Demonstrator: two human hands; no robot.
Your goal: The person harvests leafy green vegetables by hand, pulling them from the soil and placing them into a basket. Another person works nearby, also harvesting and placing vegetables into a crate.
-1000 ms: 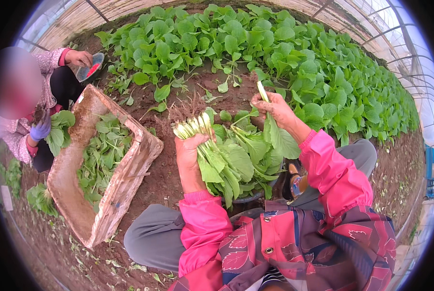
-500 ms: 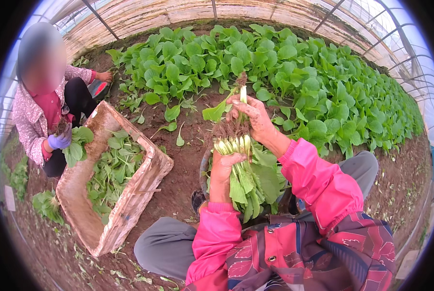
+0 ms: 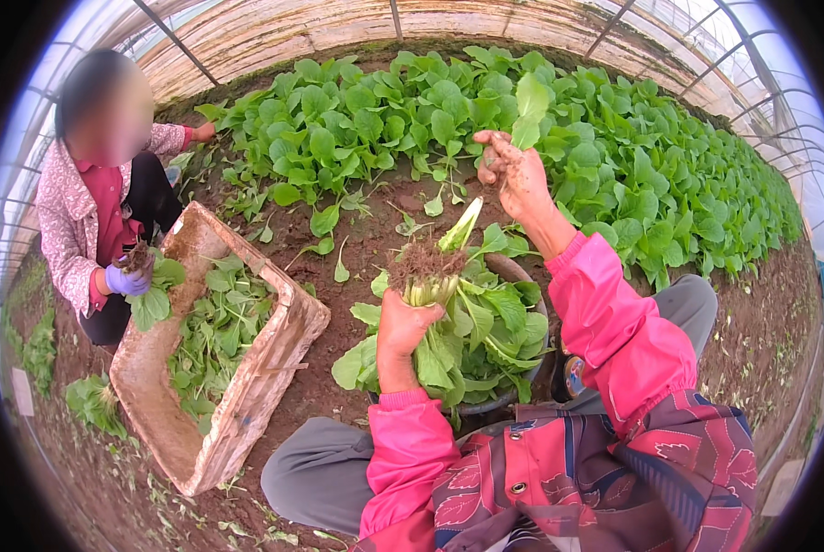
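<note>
My left hand (image 3: 406, 333) is closed around a bunch of leafy greens (image 3: 439, 345), gripped just below its muddy roots, with the leaves hanging down. A single plant with a pale stem (image 3: 461, 227) slants up from beside the roots; I cannot tell whether my left hand holds it. Up and to the right, apart from the bunch, my right hand (image 3: 515, 177) pinches one green leaf (image 3: 529, 112) that sticks up above the fingers. Under the bunch stands a dark round tub (image 3: 533, 293) with more greens in it, partly hidden by leaves.
A dirty foam box (image 3: 269, 373) holding loose greens (image 3: 220, 322) stands on the left. Beyond it a co-worker (image 3: 94, 207) in a purple glove holds greens. A dense bed of green plants (image 3: 614, 175) grows ahead and right. Fallen leaves dot the soil.
My right hand has moved up and right, away from the bunch, now with a leaf. The single plant it held is down by the roots. The bunch has tilted, baring more of the tub.
</note>
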